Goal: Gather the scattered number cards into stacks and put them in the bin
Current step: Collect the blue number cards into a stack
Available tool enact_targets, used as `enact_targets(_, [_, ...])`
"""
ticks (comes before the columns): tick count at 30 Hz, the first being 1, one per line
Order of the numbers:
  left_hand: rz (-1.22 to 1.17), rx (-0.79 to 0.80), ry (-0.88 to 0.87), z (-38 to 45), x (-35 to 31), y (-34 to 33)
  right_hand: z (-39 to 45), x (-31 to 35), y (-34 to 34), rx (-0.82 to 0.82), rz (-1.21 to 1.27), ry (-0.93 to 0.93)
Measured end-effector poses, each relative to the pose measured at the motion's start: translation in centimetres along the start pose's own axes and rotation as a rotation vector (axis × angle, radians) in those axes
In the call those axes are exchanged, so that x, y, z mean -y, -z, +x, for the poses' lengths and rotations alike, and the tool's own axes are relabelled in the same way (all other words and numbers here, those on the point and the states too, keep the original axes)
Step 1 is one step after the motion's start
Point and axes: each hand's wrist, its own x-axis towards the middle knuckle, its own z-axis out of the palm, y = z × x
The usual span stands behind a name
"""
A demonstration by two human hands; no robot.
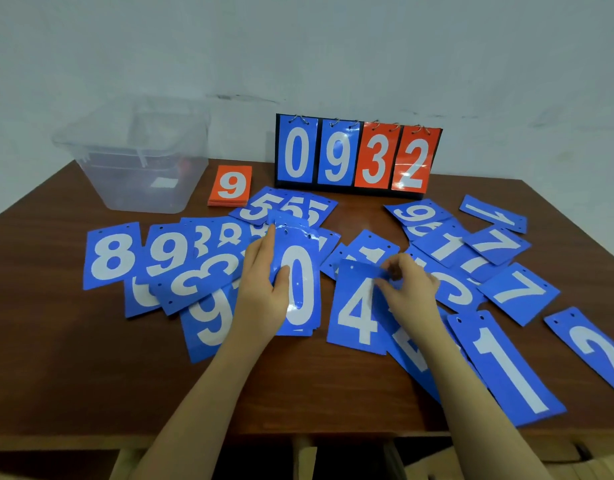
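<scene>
**Fingers on the blue cards, bin waiting at the back left**

Fingers (269, 244) of the left hand (264, 289) curl round a small stack of glossy blue cards (300, 282) topped by a white 0, thumb pressed on its face, the stack held upright just over the bench (73, 358). The right hand (407, 289) pinches the top edge of the blue 4 card (356, 306), which lies flat just beside the stack.

Around them the loose blue cards (520, 292) spread in overlapping heaps — 8, 9 and 3s to the left, 5s behind, 1s, 7s and a 2 to the right. Each is a thin rectangle with two punched holes at the top.

A neat stack of orange cards (231, 185) showing a 9 sits near the clear plastic bin (136, 161) at the back left of the dark wooden bench. Beside it stands a ring-bound flip scoreboard (357, 155) reading 0932 — against the pale wall (298, 46).
</scene>
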Motion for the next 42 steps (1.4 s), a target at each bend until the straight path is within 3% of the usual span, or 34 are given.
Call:
enact_targets(4, [-0.001,-0.015,-0.022,0.0,0.4,0.5,-0.1,2.4,0.7,-0.100,0.306,0.046])
enact_targets(9, [-0.021,0.025,-0.002,0.7,-0.2,1.2,0.3,6.1,1.3,-0.051,0.664,0.075])
enact_targets(14, [-0.076,0.073,0.078,1.2,-0.1,2.0,0.3,8.1,0.5,-0.054,0.761,0.088])
enact_targets(19, [-0.333,0.101,0.170,0.7,-1.6,1.9,0.5,8.9,-2.2,-0.065,0.664,0.096])
enact_targets(25, [-0.208,0.015,0.144,0.6,-0.2,1.6,1.4,6.7,-2.2,-0.057,0.496,0.151])
enact_targets(29, [-0.117,-0.027,0.139,0.8,0.7,1.5,3.1,2.1,-1.0,0.178,-0.113,-0.081])
enact_targets(31, [-0.073,-0.040,0.124,0.9,1.0,1.3,3.3,1.1,-0.7,0.271,-0.300,-0.119])
enact_targets(38, [-0.078,-0.041,0.133,1.1,1.4,0.3,4.3,1.4,-1.3,0.391,-0.311,-0.096])
enact_targets(42, [-0.034,-0.054,0.136,1.2,1.3,0.3,4.6,1.1,-1.5,0.303,-0.052,-0.026])
